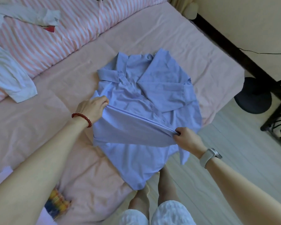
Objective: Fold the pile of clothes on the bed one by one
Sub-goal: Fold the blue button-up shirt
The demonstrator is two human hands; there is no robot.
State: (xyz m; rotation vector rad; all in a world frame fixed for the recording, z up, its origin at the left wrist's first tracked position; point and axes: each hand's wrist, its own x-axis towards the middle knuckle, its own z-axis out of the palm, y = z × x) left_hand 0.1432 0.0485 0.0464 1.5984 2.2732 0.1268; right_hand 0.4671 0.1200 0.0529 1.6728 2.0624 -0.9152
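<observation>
**Both hands lift a fold across the blue shirt**

The left hand (92,108), arm stretched forward with a red bead bracelet (82,118) at the wrist, pinches the blue shirt (136,101) at its left edge. The shirt lies on the pink bedsheet (39,127), hem overhanging. The right hand (187,140), wearing a watch (210,155), grips the raised fold's other end.

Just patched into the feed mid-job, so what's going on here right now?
A person is folding a light blue button-up shirt spread on the pink bed sheet. The left hand and right hand each grip one end of a fold across the shirt's lower half, holding it taut. One sleeve is already folded across the chest, and the hem hangs over the bed's edge. White garments wait unfolded on the pink-and-white striped duvet to the left.
</observation>
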